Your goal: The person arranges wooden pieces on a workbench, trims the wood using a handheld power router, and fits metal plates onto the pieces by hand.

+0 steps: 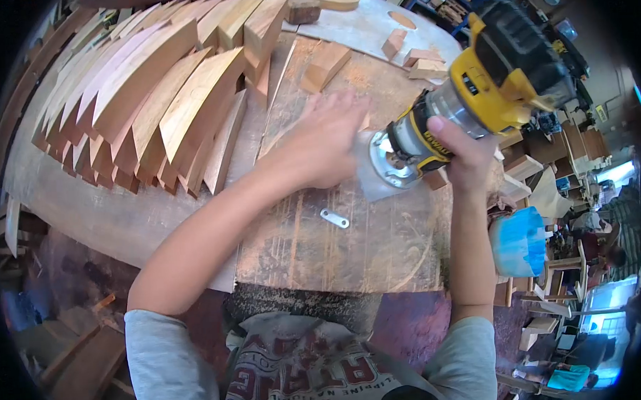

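A yellow and black cordless router (466, 86) is tilted over the dusty wooden board (365, 248), its battery toward the upper right. My right hand (461, 151) is wrapped round its lower body. At the router's lower end is a round metal base with a clear plate (383, 168). My left hand (332, 131) is beside that plate, blurred, and its fingers are too smeared to tell how they lie. A small metal piece with holes (334, 218) lies on the board below my left hand. Beyond my left hand is a wooden block (325, 66).
Many curved wooden pieces (201, 98) are stacked at the left. Small wood blocks (425, 63) lie at the back right. A blue container (519, 241) stands beyond the board's right edge. Another person in a teal shirt (568, 379) is at the far lower right.
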Demonstrator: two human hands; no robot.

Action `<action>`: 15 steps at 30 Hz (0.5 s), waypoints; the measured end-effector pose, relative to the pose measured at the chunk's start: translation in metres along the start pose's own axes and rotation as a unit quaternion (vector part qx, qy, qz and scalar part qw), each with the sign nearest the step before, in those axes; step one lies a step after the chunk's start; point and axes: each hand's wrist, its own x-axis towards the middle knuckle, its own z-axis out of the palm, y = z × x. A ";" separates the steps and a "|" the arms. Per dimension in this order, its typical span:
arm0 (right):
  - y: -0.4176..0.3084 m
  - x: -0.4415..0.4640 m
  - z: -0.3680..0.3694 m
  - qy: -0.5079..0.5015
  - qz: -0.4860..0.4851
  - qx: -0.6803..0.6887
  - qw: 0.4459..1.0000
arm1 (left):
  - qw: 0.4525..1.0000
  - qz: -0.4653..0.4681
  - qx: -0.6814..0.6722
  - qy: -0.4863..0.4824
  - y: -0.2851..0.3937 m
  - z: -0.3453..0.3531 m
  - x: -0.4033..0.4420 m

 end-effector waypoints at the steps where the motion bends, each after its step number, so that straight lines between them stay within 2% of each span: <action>1: 0.002 0.000 -0.003 0.004 0.009 -0.022 1.000 | 1.000 0.008 0.004 0.009 0.002 -0.011 0.007; 2: 0.002 -0.001 -0.003 0.006 0.008 -0.027 1.000 | 0.983 -0.011 -0.183 0.014 0.004 -0.022 0.012; 3: -0.001 -0.002 -0.001 0.009 0.021 -0.016 1.000 | 0.931 -0.028 -0.364 0.017 0.006 -0.032 0.018; 4: -0.004 -0.003 0.001 0.011 0.036 -0.005 0.999 | 0.932 -0.022 -0.361 0.022 0.010 -0.039 0.026; 6: -0.006 -0.002 -0.001 -0.005 0.032 -0.003 0.999 | 0.855 0.048 -0.515 0.047 0.023 -0.051 0.044; 8: -0.004 -0.003 -0.003 -0.015 0.033 -0.002 0.999 | 0.869 0.051 -0.490 0.054 0.044 -0.054 0.055; 10: 0.005 -0.001 -0.004 0.008 -0.079 -0.136 0.987 | 0.895 0.063 -0.408 0.170 0.071 -0.047 0.059; 11: 0.019 0.001 -0.019 -0.004 -0.053 -0.231 0.972 | 0.871 0.089 -0.448 0.181 0.081 -0.045 0.064; 12: 0.020 0.000 -0.018 -0.004 -0.049 -0.231 0.972 | 0.871 0.086 -0.449 0.179 0.088 -0.042 0.066; 14: 0.018 -0.003 -0.014 0.004 -0.103 -0.223 0.969 | 0.870 0.064 -0.420 0.250 0.101 -0.035 0.068; 15: 0.016 -0.003 -0.018 -0.028 -0.109 -0.264 0.958 | 0.859 0.067 -0.423 0.282 0.105 -0.031 0.069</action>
